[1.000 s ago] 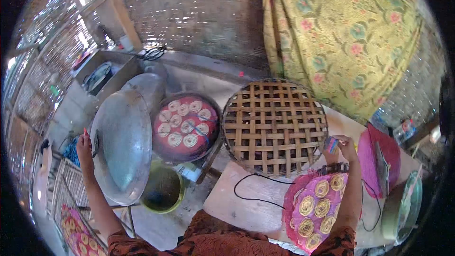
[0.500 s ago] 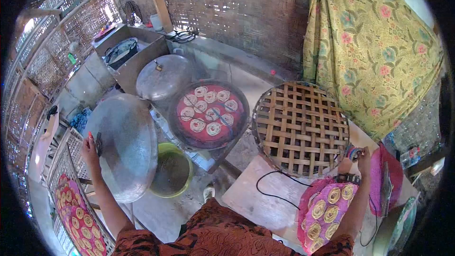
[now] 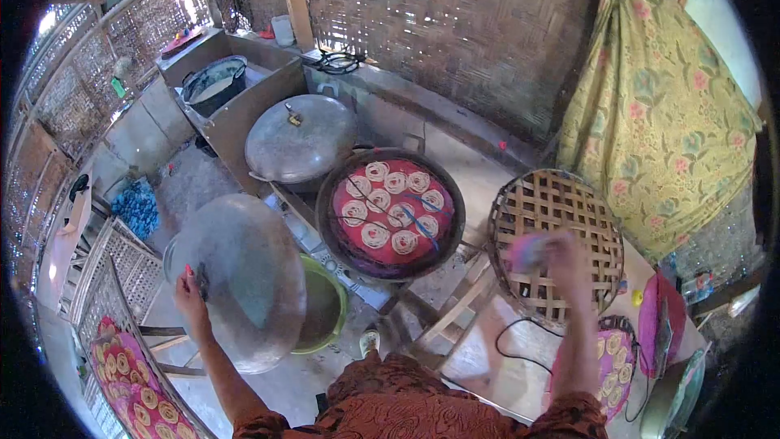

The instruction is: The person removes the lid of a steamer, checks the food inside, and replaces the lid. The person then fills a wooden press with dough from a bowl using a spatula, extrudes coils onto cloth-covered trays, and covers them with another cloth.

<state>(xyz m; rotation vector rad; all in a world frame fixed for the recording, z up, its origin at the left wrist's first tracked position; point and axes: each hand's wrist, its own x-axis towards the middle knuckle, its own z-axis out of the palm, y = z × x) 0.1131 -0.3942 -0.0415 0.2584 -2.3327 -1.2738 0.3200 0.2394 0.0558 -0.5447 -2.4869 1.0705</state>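
Observation:
My left hand [image 3: 192, 302] grips the dark handle of a large, domed metal lid [image 3: 252, 284], which is held up on its side above a green-rimmed bucket [image 3: 335, 309]. My right hand [image 3: 561, 256] is smeared by motion over a round woven bamboo tray [image 3: 532, 203]. In it is a small pink and blue bundle [image 3: 528, 250], perhaps a cloth. Between my hands sits a wide dark pan [image 3: 325, 232], uncovered, holding a red round sheet [image 3: 349, 236] with several pale coiled noodle rounds [image 3: 376, 202]. Blue and dark strips lie across them.
Another domed lid [image 3: 301, 142] covers a vessel behind the pan. A basin [image 3: 213, 85] stands in a box at the back left. More coils lie on a rack [image 3: 134, 374] at lower left and a pink sheet [image 3: 617, 358] at right. A black cable [image 3: 504, 345] crosses the low table.
My right hand has moved left from beside the bamboo tray to over it, carrying the pink and blue bundle. My left hand still holds the lid. The view has shifted.

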